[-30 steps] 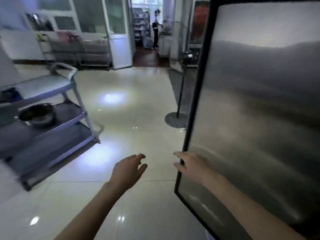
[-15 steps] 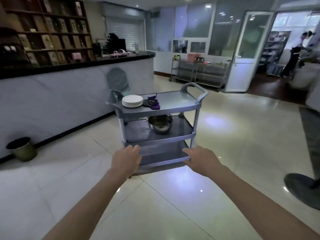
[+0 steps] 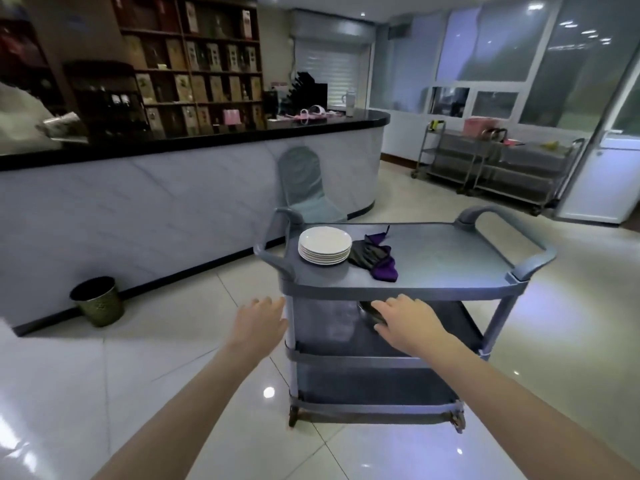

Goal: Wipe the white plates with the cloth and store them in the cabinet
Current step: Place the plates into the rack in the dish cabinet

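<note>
Stacked white plates (image 3: pixel 325 244) beside crumpled purple-black cloth (image 3: pixel 375 259); left hand (image 3: pixel 258 323), right hand (image 3: pixel 405 323) spread, empty

Left grip (image 3: pixel 259 325) and right grip (image 3: pixel 410 325) reach forward, slack-fingered, palms down.

1. There is a single view, from a wide-angle camera worn on the person's head.
2. It looks forward and down, so the floor fills the lower half.
3. It faces a cart (image 3: pixel 450 258) from near, seeing its top shelf from above, at centre and toward 3 o'clock.
4. The forearms enter at 7 and 5 o'clock. The left hand (image 3: pixel 259 323) and right hand (image 3: pixel 405 323) lie just below centre.
5. Farther off are a counter (image 3: pixel 173 202) at 10 o'clock, a bin (image 3: pixel 98 301) at 9 and a door (image 3: pixel 602 174) at 2.
6. Straight lines bow near the edges.
</note>
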`<state>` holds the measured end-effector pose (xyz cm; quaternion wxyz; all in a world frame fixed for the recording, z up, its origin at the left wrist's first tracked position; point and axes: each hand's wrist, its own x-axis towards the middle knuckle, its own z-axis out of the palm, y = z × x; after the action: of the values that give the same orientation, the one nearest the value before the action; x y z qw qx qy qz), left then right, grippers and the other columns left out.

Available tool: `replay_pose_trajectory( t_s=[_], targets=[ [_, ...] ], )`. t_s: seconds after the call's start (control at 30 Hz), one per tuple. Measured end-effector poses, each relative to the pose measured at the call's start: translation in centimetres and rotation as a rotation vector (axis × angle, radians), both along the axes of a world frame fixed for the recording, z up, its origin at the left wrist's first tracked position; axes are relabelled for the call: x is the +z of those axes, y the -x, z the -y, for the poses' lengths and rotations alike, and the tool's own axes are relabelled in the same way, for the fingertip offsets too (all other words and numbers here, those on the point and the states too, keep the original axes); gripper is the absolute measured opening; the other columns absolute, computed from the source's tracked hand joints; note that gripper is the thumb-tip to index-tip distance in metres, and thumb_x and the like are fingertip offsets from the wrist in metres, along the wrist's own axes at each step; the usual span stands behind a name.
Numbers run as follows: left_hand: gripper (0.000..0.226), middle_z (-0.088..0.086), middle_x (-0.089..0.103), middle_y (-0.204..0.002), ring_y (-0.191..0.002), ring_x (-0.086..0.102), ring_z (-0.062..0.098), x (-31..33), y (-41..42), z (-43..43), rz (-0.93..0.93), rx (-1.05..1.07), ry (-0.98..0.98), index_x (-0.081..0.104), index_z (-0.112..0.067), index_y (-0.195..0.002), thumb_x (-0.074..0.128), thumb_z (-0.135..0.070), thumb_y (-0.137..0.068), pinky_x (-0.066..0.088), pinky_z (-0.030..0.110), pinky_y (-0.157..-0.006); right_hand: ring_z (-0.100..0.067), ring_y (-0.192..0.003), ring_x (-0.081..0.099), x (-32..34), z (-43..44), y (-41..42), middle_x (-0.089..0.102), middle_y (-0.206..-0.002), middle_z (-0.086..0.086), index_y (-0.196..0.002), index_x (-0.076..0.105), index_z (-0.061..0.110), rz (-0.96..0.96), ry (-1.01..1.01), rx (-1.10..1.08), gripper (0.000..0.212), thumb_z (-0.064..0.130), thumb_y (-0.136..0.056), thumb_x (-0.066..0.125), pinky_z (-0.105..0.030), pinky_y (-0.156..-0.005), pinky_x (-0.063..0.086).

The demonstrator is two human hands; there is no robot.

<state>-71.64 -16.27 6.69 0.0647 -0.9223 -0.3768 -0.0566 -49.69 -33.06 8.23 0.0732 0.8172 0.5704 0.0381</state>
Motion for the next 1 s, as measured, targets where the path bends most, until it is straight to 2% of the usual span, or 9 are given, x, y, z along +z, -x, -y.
replay_pose_trajectory(
  t_s=[0.13,0.27,0.47,0.57,0.67,0.8,0.9,1.0],
  targets=[
    [0.038,0.002,0.060,-0.119,-0.107,0.058,0.023,-0.3,-5.4,-7.9,0.026,0.008,0.002,0.045,-0.020,-0.135,0.038,-0.036,-0.101,0.044,0.031,-0.080,-0.025,-0.120,0.050,-0.4,-8.4,-6.2,0.059,-0.129,-0.003,-0.133,0.048,0.019,0.001,-0.001,0.020,0.041,0.044,-0.101,0.042,-0.038,-0.095,0.045],
    [0.032,0.001,0.062,-0.111,-0.099,0.060,0.023,-2.4,-10.4,-15.3,0.067,-0.018,0.056,0.048,-0.020,-0.126,0.040,-0.037,-0.100,0.048,0.032,-0.076,-0.026,-0.123,0.047,-1.9,-16.0,-10.6,0.055,-0.135,-0.003,-0.141,0.042,0.019,-0.002,-0.012,0.052,0.044,0.039,-0.101,0.040,-0.038,-0.097,0.041],
    [0.035,0.003,0.062,-0.115,-0.108,0.057,0.024,-5.9,-19.5,-26.5,0.105,-0.050,0.115,0.050,-0.019,-0.128,0.042,-0.037,-0.098,0.047,0.036,-0.075,-0.025,-0.130,0.043,-5.5,-27.4,-18.0,0.049,-0.143,-0.001,-0.147,0.037,0.020,-0.044,0.004,0.026,0.050,0.041,-0.101,0.040,-0.039,-0.105,0.037],
    [0.041,0.001,0.059,-0.119,-0.112,0.055,0.023,-7.9,-23.7,-33.0,0.127,-0.089,0.162,0.048,-0.023,-0.134,0.044,-0.044,-0.099,0.049,0.036,-0.080,-0.024,-0.135,0.039,-7.3,-33.1,-21.6,0.042,-0.150,0.000,-0.150,0.033,0.024,-0.084,-0.014,-0.006,0.052,0.044,-0.102,0.039,-0.039,-0.108,0.034],
    [0.049,0.001,0.050,-0.132,-0.120,0.050,0.024,-9.9,-27.3,-38.5,0.146,-0.089,0.349,0.039,-0.026,-0.142,0.044,-0.048,-0.099,0.045,0.037,-0.091,-0.025,-0.141,0.032,-9.1,-38.1,-24.5,0.026,-0.161,0.000,-0.154,0.025,0.031,-0.207,-0.012,-0.084,0.058,0.050,-0.101,0.039,-0.037,-0.111,0.032],
    [0.065,0.004,0.034,-0.149,-0.134,0.040,0.027,-12.6,-31.6,-43.9,0.170,-0.049,0.661,0.023,-0.034,-0.152,0.049,-0.053,-0.096,0.034,0.038,-0.111,-0.029,-0.142,0.027,-11.9,-43.0,-27.6,0.011,-0.165,-0.001,-0.156,0.016,0.037,-0.405,-0.027,-0.241,0.063,0.055,-0.100,0.038,-0.039,-0.114,0.031],
    [0.075,0.006,0.030,-0.150,-0.134,0.040,0.030,-14.6,-33.5,-46.1,0.160,-0.004,0.857,0.011,-0.048,-0.151,0.054,-0.057,-0.090,0.033,0.043,-0.113,-0.032,-0.140,0.026,-14.5,-44.8,-28.8,0.011,-0.164,-0.002,-0.155,0.015,0.039,-0.520,-0.063,-0.386,0.064,0.057,-0.098,0.040,-0.038,-0.115,0.025],
    [0.080,0.003,0.038,-0.139,-0.122,0.044,0.022,-15.4,-34.4,-46.9,0.239,-0.017,1.019,0.008,-0.058,-0.145,0.062,-0.053,-0.086,0.036,0.041,-0.108,-0.030,-0.134,0.037,-16.0,-45.8,-29.6,0.024,-0.158,-0.005,-0.153,0.020,0.043,-0.699,-0.120,-0.516,0.065,0.054,-0.096,0.049,-0.036,-0.109,0.034]
  ],
)
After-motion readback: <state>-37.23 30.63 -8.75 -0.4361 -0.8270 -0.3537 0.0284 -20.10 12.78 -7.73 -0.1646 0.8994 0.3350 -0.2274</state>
